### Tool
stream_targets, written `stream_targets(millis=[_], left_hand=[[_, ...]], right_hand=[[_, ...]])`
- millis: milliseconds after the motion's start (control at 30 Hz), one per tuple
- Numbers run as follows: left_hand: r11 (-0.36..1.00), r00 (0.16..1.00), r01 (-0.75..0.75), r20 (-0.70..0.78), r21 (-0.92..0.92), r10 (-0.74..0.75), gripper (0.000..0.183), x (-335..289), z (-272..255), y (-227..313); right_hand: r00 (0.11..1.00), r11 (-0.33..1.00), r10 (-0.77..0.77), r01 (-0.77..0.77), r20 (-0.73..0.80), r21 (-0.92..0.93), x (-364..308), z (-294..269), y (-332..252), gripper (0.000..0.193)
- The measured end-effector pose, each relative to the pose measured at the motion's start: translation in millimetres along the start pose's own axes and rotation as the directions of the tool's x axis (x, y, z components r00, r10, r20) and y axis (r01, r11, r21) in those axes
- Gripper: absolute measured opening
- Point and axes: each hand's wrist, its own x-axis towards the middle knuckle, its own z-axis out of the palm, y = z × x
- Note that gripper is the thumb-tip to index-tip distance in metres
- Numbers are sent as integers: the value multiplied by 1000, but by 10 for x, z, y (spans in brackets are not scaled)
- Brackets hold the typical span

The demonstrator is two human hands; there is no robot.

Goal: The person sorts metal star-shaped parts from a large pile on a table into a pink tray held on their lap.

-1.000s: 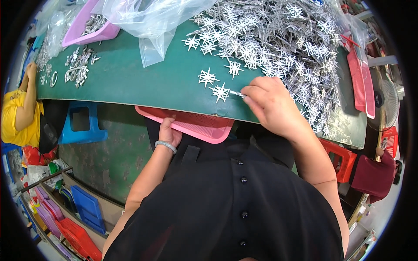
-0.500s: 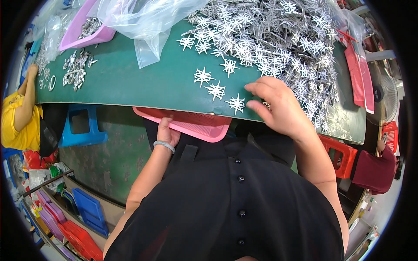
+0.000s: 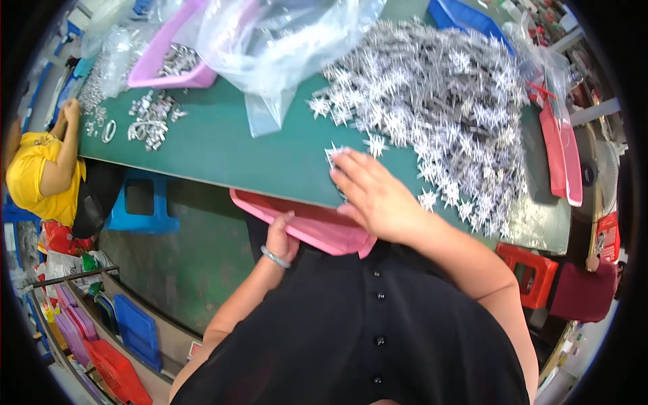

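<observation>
My left hand (image 3: 282,241), with a pale bangle at the wrist, grips the rim of a pink plastic basket (image 3: 324,237) held just below the table edge. Above the basket, my right hand (image 3: 379,194) lies low over the green tabletop (image 3: 223,148), fingers stretched out. Silvery star-shaped metal pieces (image 3: 333,154) show at its fingertips; how many lie under the palm is hidden. One loose star piece (image 3: 376,144) rests just beyond the hand. A large heap of the same star pieces (image 3: 439,101) covers the table's right side.
A clear plastic bag (image 3: 270,74) and a purple tray (image 3: 138,75) of metal parts lie at the far left. A blue tray (image 3: 466,19) stands behind the heap. Blue (image 3: 145,219) and red (image 3: 526,270) stools flank me. A person in yellow (image 3: 44,179) works at left.
My right hand has moved left and toward the table edge, over the loose star pieces, covering most of them. My left hand still grips the basket. The whole view has shifted.
</observation>
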Motion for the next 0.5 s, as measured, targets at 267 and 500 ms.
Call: stream_targets(millis=[267,500], left_hand=[[997,998,-53,14,-48,53,29,82,-93,-66],[988,987,-150,58,-19,151,38,-23,-84,-28]], right_hand=[[993,989,-120,122,-22,86,109,115,-99,38],[941,940,-323,308,97,148,279,123,-145,35]])
